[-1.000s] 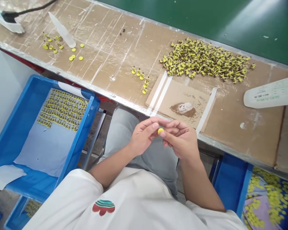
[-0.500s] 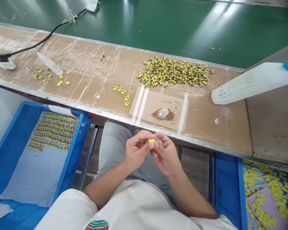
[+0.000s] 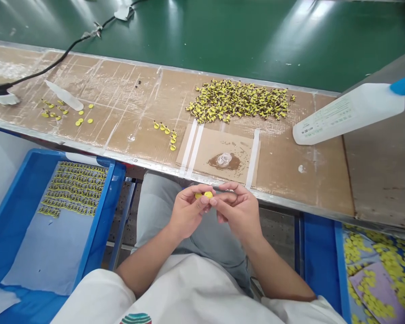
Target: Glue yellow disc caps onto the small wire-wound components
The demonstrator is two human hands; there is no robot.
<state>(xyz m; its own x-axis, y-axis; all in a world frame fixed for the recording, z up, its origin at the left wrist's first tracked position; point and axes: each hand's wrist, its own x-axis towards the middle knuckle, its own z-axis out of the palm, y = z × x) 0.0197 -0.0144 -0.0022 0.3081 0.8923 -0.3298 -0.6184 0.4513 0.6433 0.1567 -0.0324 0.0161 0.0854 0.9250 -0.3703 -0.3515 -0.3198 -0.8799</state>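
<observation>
Two small yellow discs show at the fingertips of my left hand, which is closed on them in front of my lap. My right hand is close beside it. Its thumb tip meets the left fingertips by the nearer disc, and its index finger is bent above. Whatever its fingers pinch is hidden or too small to name. Past my hands, on the bench edge, lies a cardboard pad with white tape strips and a wet brown patch holding a clear blob.
Behind the pad spreads a heap of small yellow-and-dark figures. Several figures on discs stand in a bent row. A white bottle leans at the right. Blue trays hold rows of figures at left and yellow discs at right.
My right hand has drawn slightly right, its index finger lifting off the left hand's fingertips. The discs stay in my left hand. The whole view has shifted a little.
</observation>
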